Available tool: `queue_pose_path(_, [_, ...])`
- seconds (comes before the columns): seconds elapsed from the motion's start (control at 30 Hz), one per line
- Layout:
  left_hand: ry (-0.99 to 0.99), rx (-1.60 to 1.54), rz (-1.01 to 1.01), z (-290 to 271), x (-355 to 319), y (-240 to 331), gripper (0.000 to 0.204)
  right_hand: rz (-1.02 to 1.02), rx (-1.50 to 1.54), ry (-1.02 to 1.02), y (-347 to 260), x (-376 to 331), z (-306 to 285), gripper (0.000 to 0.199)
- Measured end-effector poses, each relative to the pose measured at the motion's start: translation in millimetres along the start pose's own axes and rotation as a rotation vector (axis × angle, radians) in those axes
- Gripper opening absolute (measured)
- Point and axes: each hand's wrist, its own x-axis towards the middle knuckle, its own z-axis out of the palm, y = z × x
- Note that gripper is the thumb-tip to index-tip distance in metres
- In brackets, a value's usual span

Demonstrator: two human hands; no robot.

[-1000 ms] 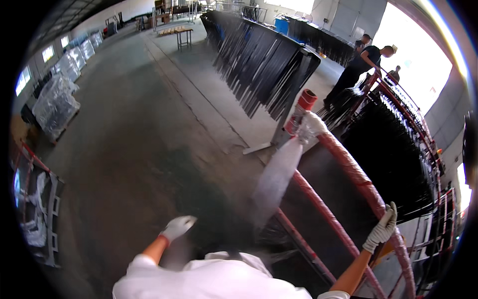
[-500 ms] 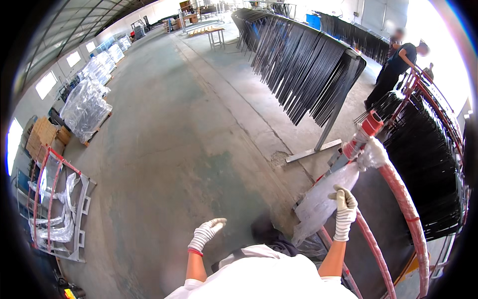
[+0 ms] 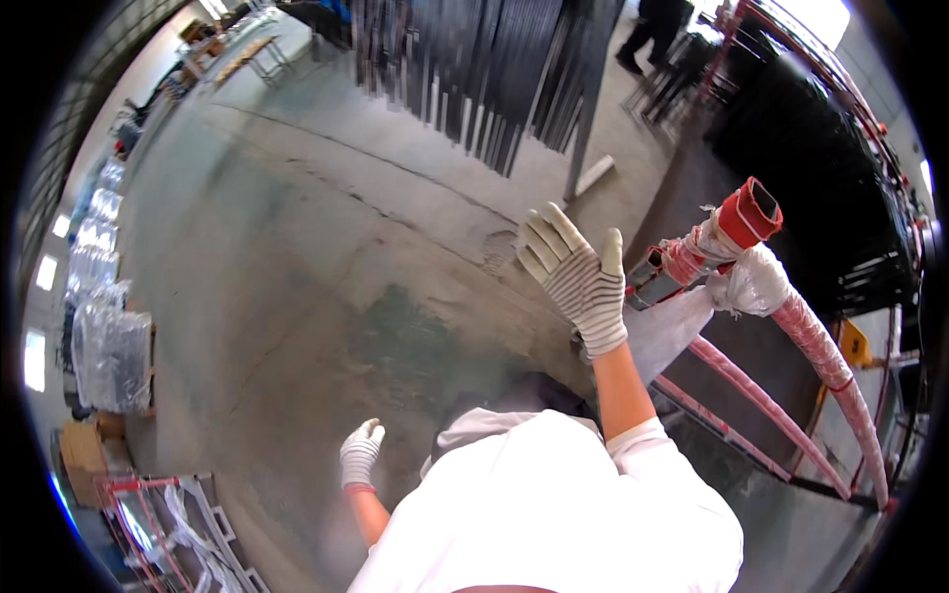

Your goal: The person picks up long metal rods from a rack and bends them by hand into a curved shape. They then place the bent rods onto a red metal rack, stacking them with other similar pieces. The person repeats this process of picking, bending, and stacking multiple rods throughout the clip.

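Both my hands wear white gloves with grey-striped cuffs. My right hand (image 3: 578, 277) is raised over the floor with its fingers spread and nothing in it. To its right stands a frame post (image 3: 751, 212) wrapped in red material and clear plastic film (image 3: 753, 282); the hand is apart from it. Low on the left, my left hand (image 3: 362, 455) hangs by my side, its fingers loosely bent and no object showing in them. A red band circles that wrist.
A cart with curved, film-wrapped red tubes (image 3: 840, 366) stands at right, with black rods (image 3: 820, 178) beyond. More black rods (image 3: 465, 69) hang on a rack ahead. Wrapped pallets (image 3: 111, 356) and a red-and-grey frame (image 3: 188, 524) line the left. A person's legs (image 3: 652, 40) show at the far right.
My right hand has moved forward and left from beside the film and opened wide. My left hand has dropped back toward my side. The view has turned to the right.
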Motion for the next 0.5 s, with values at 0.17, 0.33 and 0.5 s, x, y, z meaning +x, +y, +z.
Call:
queue_pose_path(0.17, [-0.206,0.005,0.067,6.2,86.0,3.5,0.039,0.068,-0.186,0.117,-2.3,33.5,-8.7,0.072])
queue_pose_path(0.33, [-0.371,0.146,0.167,-33.7,180.3,53.3,0.045,0.14,-0.402,0.499,2.0,44.7,-83.6,0.059])
queue_pose_path(0.5, [-0.301,0.316,0.355,-111.7,294.2,105.6,0.045,-0.089,-0.293,0.713,4.9,89.3,-85.6,0.053])
